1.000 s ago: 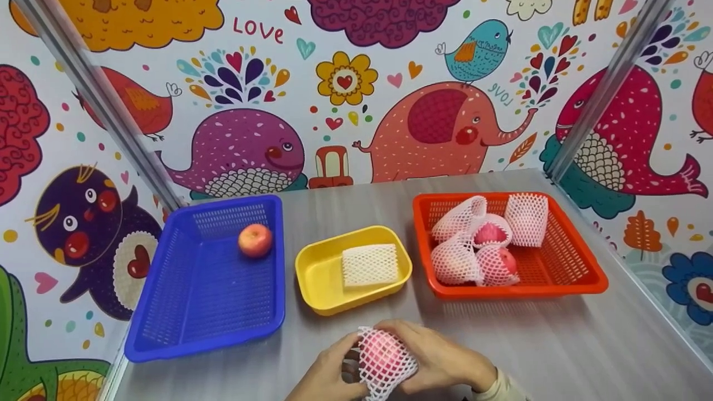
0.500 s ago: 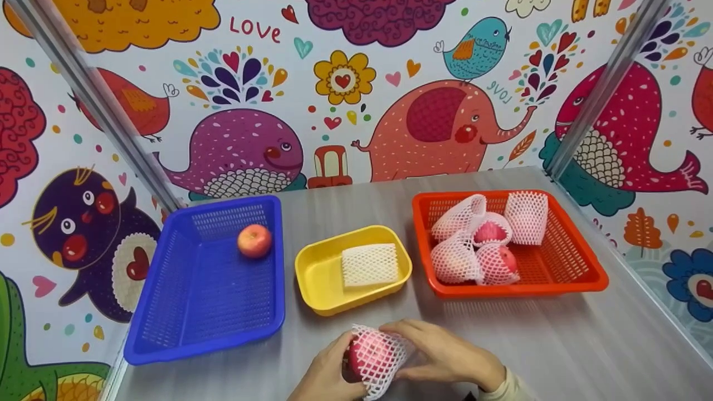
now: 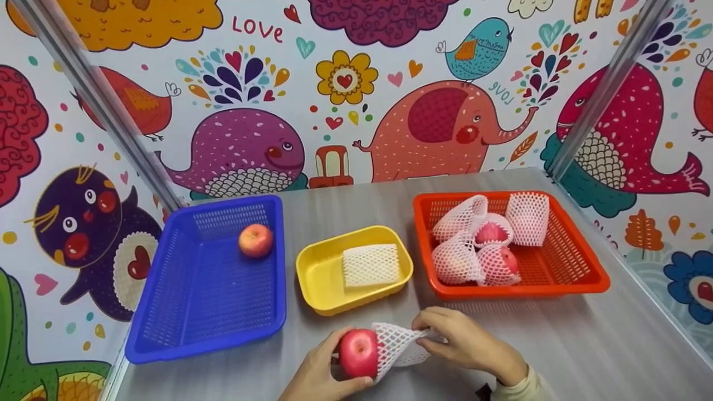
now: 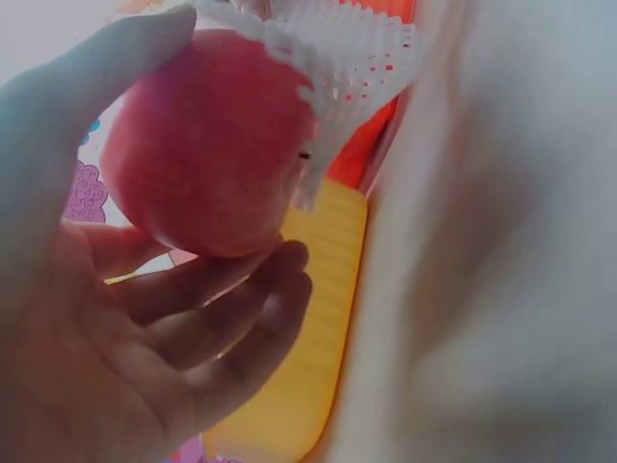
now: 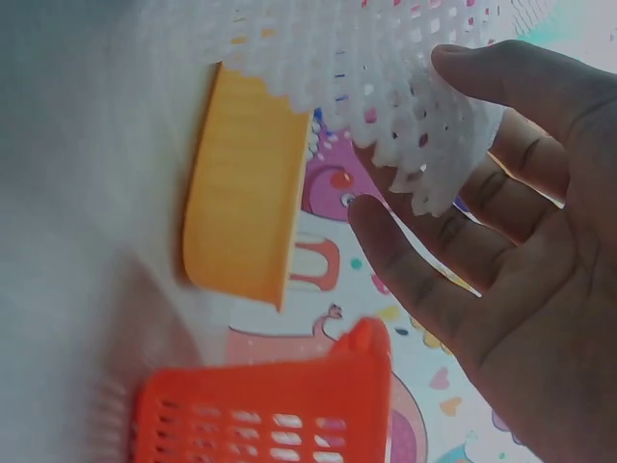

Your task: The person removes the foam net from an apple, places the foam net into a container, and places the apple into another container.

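A red apple (image 3: 358,353) is gripped by my left hand (image 3: 323,370), thumb on one side and fingers curled on the other. White foam netting (image 3: 396,346) covers only the apple's right edge and stretches off toward my right hand (image 3: 465,342), whose thumb and fingers pinch its far end. Seen in the left wrist view, most of the apple (image 4: 212,145) is bare, with the foam netting (image 4: 352,58) clinging at its edge. In the right wrist view the netting (image 5: 405,116) hangs between thumb and fingers.
The blue basket (image 3: 206,301) at left holds one bare apple (image 3: 255,240). A yellow tray (image 3: 317,281) in the middle contains a flat foam net (image 3: 370,265). On the right, a red basket (image 3: 562,267) holds several netted apples (image 3: 457,259) and a pink foam net (image 3: 527,219).
The netting has slid off most of the apple toward the right, pulled by my right hand. My left hand still holds the apple, which has shifted slightly left and now shows bare.
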Action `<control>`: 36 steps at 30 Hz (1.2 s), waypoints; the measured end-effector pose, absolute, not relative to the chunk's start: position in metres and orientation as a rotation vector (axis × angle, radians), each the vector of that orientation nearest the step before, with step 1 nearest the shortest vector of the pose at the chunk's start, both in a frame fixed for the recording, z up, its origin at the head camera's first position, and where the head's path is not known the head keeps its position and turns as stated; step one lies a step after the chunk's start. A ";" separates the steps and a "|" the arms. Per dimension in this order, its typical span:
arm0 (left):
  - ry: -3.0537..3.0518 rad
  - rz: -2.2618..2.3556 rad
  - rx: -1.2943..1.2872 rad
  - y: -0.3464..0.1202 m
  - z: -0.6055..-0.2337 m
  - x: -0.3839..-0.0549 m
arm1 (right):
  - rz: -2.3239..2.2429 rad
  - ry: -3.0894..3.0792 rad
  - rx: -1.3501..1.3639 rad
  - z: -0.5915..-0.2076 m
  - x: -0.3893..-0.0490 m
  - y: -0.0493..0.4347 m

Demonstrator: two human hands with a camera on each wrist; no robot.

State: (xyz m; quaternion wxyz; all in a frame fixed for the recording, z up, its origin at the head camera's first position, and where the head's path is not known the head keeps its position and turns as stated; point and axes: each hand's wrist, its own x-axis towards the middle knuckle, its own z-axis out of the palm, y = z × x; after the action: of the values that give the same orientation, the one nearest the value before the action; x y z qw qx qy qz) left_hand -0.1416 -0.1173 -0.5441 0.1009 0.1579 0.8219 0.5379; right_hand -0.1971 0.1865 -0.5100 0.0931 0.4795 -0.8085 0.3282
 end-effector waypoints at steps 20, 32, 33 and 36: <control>2.508 1.688 0.198 -0.155 -0.530 -0.138 | 0.896 -2.459 1.286 -0.484 -0.214 0.200; 2.432 1.586 0.234 -0.148 -0.538 -0.133 | 0.606 -2.339 1.133 -0.456 -0.253 0.160; 2.434 1.579 0.243 -0.147 -0.538 -0.132 | 0.582 -2.333 1.118 -0.458 -0.257 0.154; 2.429 1.565 0.248 -0.145 -0.538 -0.131 | 0.552 -2.339 1.095 -0.471 -0.270 0.137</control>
State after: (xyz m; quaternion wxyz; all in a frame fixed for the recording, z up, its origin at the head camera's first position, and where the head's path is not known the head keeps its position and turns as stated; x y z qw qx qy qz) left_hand -0.1312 -0.1455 -0.5382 0.1204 0.0849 0.8314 0.5358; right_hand -0.2704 0.1369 -0.4712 0.2476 0.4018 -0.8580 0.2026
